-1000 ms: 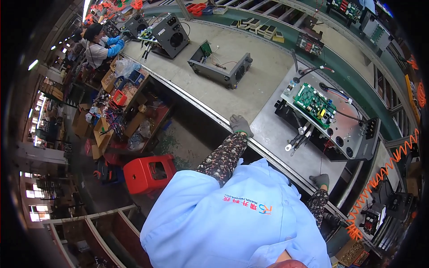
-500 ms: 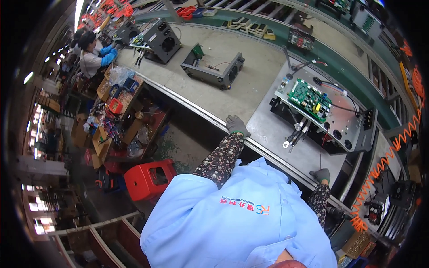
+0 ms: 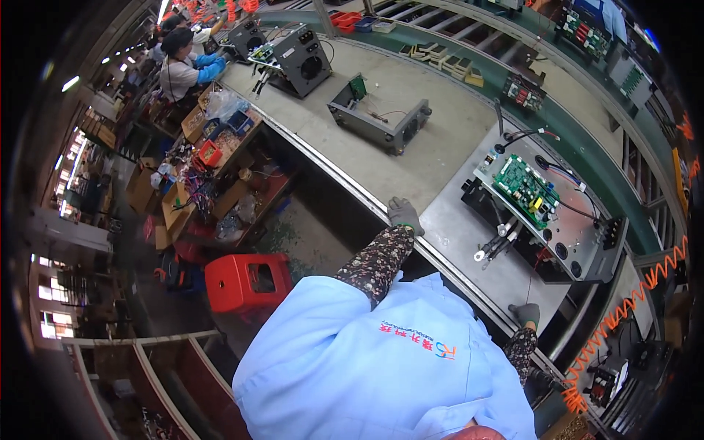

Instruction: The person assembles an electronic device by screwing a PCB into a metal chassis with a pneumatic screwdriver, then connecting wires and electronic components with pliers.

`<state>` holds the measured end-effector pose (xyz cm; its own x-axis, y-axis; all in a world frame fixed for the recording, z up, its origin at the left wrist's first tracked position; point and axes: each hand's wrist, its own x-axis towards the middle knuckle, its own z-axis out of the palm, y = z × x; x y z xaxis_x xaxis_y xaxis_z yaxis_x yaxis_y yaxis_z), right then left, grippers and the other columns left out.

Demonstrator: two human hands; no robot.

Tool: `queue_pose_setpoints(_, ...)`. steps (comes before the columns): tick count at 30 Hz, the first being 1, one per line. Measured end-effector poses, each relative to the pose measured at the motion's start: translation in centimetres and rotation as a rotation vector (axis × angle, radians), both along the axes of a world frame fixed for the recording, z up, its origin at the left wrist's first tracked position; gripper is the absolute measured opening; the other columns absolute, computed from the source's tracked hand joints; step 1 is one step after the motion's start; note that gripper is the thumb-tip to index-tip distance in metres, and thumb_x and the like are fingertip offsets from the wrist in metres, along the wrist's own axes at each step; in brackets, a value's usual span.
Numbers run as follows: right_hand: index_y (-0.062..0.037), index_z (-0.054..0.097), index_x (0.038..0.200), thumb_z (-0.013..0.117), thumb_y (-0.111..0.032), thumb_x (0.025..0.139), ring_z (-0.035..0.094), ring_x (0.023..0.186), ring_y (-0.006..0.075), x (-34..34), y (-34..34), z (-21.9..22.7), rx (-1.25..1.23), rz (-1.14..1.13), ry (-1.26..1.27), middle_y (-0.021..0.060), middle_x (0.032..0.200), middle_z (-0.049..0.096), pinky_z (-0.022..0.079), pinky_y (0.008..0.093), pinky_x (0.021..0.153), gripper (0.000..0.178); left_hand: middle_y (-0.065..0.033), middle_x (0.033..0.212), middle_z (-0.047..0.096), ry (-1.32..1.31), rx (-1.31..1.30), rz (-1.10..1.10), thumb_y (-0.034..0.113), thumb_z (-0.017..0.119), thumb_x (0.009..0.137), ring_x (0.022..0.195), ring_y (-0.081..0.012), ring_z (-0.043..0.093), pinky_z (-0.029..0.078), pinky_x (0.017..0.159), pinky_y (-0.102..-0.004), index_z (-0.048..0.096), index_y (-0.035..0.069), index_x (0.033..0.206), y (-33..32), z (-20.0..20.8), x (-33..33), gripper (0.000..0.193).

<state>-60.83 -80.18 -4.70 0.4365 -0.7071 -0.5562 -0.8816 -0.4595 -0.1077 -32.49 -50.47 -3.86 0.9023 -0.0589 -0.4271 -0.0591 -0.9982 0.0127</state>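
Note:
My left hand, in a grey glove, rests on the metal front edge of the bench with its fingers lying over the top, holding nothing I can see. To its right, my right hand, gloved alike, lies open on the near corner of a bare metal sheet. A thin wire runs down close to its fingers. Beyond that hand stands a half-built metal unit with a green circuit board, black cables and cable ends with ring lugs. Neither hand touches the board.
An open grey chassis frame sits mid-bench, and a boxy grey unit stands farther left. Small yellow-edged blocks line the back. A red stool is left of me. Coiled orange hose hangs right. A co-worker works far left.
The whole view has shifted, so the bench and units appear farther right and lower. Both my hands stay at about the same places on the bench.

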Motion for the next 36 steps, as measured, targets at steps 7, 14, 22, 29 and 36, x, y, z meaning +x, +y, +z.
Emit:
queue_pose_setpoints(7, -0.0007, 0.061, 0.057, 0.075, -0.036, 0.055, 0.060, 0.057, 0.0228, -1.0, -0.9, -2.0, 0.004, 0.002, -0.014, 0.0114, 0.060, 0.061, 0.047, 0.0340, 0.059, 0.038, -0.0241, 0.135, 0.016, 0.060, -0.067, -0.062, 0.043, 0.073, 0.052, 0.127, -0.0358, 0.012, 0.013, 0.103, -0.0400, 0.020, -0.002, 0.129, 0.6, -0.1, 0.0, 0.104)
queue_pose_setpoints(14, -0.0013, 0.063, 0.070, 0.073, -0.050, 0.051, 0.061, 0.071, 0.0260, -0.2, -1.8, -4.7, -0.054, 0.049, 0.090, 0.0145, 0.074, 0.063, 0.048, 0.0346, 0.067, 0.053, -0.0165, 0.136, 0.023, 0.084, 0.030, -0.188, 0.048, 0.068, 0.055, 0.128, -0.0321, 0.013, 0.011, 0.105, -0.0352, 0.023, -0.002, 0.129, 0.8, -1.9, 1.7, 0.100)
queue_pose_setpoints(22, -0.0029, 0.059, 0.094, 0.077, -0.041, 0.049, 0.057, 0.091, 0.0261, 1.0, -0.1, 0.6, 0.076, -0.169, -0.017, 0.0134, 0.098, 0.059, 0.046, 0.0337, 0.079, 0.062, -0.0171, 0.105, 0.054, 0.343, 0.035, -0.451, 0.048, 0.065, 0.059, 0.099, -0.0309, 0.051, 0.039, 0.087, -0.0357, 0.051, -0.004, 0.105, 3.5, -6.2, 7.9, 0.071)
queue_pose_setpoints(29, -0.0025, 0.060, 0.086, 0.077, -0.043, 0.049, 0.059, 0.087, 0.0239, -0.7, -0.1, -0.5, -0.035, -0.179, -0.013, 0.0131, 0.094, 0.061, 0.047, 0.0324, 0.075, 0.058, -0.0163, 0.087, 0.058, 0.172, -0.267, -1.306, 0.036, 0.055, 0.075, 0.082, -0.0330, 0.055, 0.042, 0.071, -0.0411, 0.060, 0.002, 0.089, -7.9, 21.6, -5.1, 0.037)
queue_pose_setpoints(36, -0.0145, 0.063, 0.080, 0.067, -0.063, 0.051, 0.057, 0.077, 0.0212, -3.6, -4.9, -12.8, 0.456, -0.373, 0.377, 0.0072, 0.079, 0.062, 0.046, 0.0384, 0.071, 0.057, -0.0067, 0.067, 0.053, -0.218, -0.543, -2.072, 0.013, 0.050, 0.072, 0.063, -0.0193, 0.051, 0.037, 0.058, -0.0293, 0.058, 0.006, 0.072, -10.3, 36.1, -24.6, 0.011)
